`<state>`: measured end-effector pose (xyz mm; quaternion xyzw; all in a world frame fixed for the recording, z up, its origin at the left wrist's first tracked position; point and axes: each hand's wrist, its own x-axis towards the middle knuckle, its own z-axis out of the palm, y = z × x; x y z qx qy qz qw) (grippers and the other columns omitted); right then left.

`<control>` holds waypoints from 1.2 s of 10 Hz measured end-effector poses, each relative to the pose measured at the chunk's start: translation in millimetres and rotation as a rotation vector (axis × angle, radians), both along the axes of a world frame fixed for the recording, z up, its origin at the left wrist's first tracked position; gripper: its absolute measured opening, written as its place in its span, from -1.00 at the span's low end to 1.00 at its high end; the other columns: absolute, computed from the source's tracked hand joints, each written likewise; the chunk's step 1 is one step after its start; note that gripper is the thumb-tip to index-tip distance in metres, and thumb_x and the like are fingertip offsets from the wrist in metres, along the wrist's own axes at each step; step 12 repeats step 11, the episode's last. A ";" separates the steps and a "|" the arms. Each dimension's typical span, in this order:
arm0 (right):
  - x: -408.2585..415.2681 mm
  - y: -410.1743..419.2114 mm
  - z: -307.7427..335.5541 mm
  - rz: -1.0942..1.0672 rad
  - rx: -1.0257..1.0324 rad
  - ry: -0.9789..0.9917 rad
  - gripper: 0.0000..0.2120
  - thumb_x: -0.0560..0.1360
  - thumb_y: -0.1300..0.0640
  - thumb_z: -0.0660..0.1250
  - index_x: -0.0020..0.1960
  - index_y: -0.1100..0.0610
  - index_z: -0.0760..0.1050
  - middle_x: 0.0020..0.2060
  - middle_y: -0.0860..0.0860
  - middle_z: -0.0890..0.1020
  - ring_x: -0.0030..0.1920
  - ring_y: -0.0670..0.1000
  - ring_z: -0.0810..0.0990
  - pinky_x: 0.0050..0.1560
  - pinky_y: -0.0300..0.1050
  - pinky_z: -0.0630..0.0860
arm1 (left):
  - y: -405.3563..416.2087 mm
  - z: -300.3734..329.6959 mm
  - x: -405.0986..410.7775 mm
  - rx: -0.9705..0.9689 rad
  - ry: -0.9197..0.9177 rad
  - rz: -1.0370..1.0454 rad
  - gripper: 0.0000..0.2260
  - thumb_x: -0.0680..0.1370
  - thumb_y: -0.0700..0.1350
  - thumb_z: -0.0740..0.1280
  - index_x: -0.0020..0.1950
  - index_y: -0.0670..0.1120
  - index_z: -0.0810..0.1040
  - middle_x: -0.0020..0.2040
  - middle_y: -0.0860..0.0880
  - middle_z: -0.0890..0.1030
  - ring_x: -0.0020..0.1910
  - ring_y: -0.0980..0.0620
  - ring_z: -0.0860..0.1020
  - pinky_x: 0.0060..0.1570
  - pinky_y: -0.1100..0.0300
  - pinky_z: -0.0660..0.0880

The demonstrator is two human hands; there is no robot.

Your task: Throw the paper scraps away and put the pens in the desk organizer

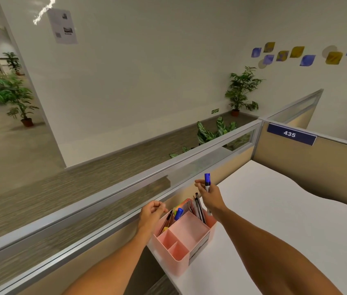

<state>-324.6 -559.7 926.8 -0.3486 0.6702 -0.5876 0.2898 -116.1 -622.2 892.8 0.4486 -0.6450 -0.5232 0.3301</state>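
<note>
Pink desk organizer (182,241) on white desk (274,220).
Right hand (209,195) clamped on upright blue pen (207,182); left hand (152,211) loosely curled, empty.

Head view: a single wide-angle picture, taken from above and tilted forward and down over the near left corner of a white desk (296,220).

The scene is viewed from the person's own head height, so both forearms are seen entering from the bottom edge and reaching away from the lens. The desk's left edge and the partition rail (108,201) along it are seen running diagonally from lower left to upper right. A pink desk organizer (181,252) at that left edge is seen close and from above, its compartments open to the lens. Beyond the rail, the carpeted floor and far wall are taken in, bent by the wide lens. No second view is given.
</note>
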 end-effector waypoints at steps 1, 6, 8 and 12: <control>2.1 -4.8 0.3 -0.082 0.008 -0.015 -0.79 0.64 0.13 0.23 0.19 0.19 0.53 -0.02 0.05 0.62 -0.06 -0.08 0.57 -0.01 -0.20 0.45 | 0.8 0.6 -1.4 -0.004 -0.004 -0.016 -0.87 0.58 -0.01 0.30 -0.11 0.02 0.59 -0.21 0.07 0.70 -0.13 0.15 0.65 -0.23 0.32 0.43; 3.6 -1.0 -18.5 -0.098 0.166 0.104 -0.82 0.62 0.14 0.26 0.20 0.17 0.47 0.07 0.17 0.61 0.06 0.17 0.61 0.17 0.10 0.58 | -10.3 -5.9 8.9 0.020 0.012 -0.031 -0.89 0.58 -0.03 0.32 -0.07 -0.01 0.61 -0.21 0.07 0.71 -0.07 0.09 0.66 -0.09 0.25 0.49; 10.2 0.8 -8.8 -0.105 0.158 0.085 -0.79 0.63 0.12 0.25 0.24 0.14 0.45 0.16 0.12 0.57 0.16 0.15 0.57 0.05 -0.04 0.60 | -14.8 -3.7 7.2 0.005 0.024 -0.062 -0.91 0.57 -0.05 0.33 -0.08 0.00 0.61 -0.20 0.06 0.71 -0.07 0.09 0.66 -0.03 0.23 0.51; 26.3 11.5 6.5 -0.147 0.225 0.201 -0.64 0.60 -0.01 0.30 0.34 0.08 0.40 0.27 0.12 0.55 0.12 0.05 0.54 -0.15 -0.26 0.52 | -15.0 12.9 -8.3 -0.303 -0.213 -0.178 -0.66 0.52 0.18 0.27 0.26 0.17 0.39 0.17 0.10 0.53 0.09 0.11 0.56 -0.04 0.08 0.62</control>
